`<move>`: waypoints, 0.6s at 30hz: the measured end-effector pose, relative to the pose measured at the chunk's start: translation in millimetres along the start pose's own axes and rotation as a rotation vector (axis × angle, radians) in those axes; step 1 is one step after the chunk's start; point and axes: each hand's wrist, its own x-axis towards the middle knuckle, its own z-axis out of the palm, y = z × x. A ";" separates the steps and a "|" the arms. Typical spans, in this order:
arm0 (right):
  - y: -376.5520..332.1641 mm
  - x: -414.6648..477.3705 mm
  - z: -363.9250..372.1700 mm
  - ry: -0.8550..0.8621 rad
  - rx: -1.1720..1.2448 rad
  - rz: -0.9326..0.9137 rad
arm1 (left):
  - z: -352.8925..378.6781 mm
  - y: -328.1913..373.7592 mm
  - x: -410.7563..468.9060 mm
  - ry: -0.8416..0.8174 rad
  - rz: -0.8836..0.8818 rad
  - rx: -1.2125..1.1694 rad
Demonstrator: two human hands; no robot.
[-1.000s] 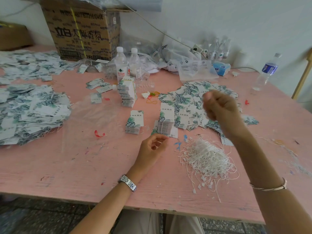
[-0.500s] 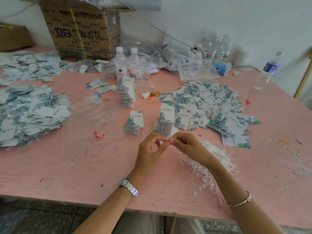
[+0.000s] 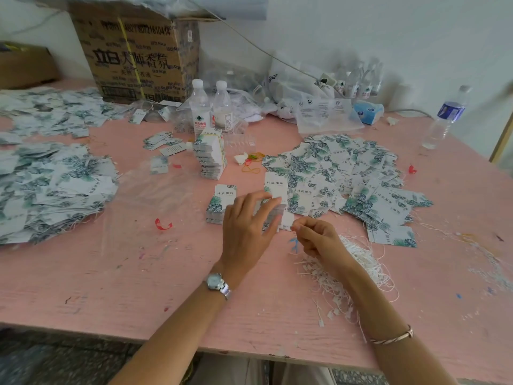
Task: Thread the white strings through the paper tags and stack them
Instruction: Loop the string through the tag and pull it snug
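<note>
1. Tags (image 3: 274,190): the stack being worked lies just beyond the left hand (image 3: 245,226). That hand's fingers are spread and nearly straight, tips on the top tag, gripping nothing.
2. The right hand (image 3: 316,237) is curled just beside it, thumb and forefinger pressed together. I judge that they pinch a single string. It hovers at the near edge of the strings (image 3: 363,257) heaped on the table (image 3: 111,273).
3. The step in hand looks like taking one tag off the stack to meet the string. Slide off only the top tag with the fingertips, leaving the rest square. Turn its hole end toward the right hand, and keep the string end short in the pinch so it stays stiff.
4. Further out, a short stack (image 3: 222,201) sits left of the hand and a tall stack (image 3: 211,159) behind it. Loose tags (image 3: 347,173) fan out to the right. A heap (image 3: 50,184) with string ends showing lies far left.
5. The pinched string is too fine to see and no tag holes can be made out. The left hand covers the stack's lower part, so its height is unclear. The frame edge cuts off the heap.
</note>
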 end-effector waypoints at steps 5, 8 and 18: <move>2.6 -0.8 -8.3 0.021 0.067 0.003 | 9.4 -16.6 12.9 -0.109 0.115 0.165; 0.6 -0.1 -9.7 0.027 0.072 0.007 | 11.3 -19.6 10.9 -0.149 0.118 0.198; 3.9 1.9 -12.2 0.066 0.090 -0.032 | 7.5 -15.9 13.7 0.006 0.175 0.160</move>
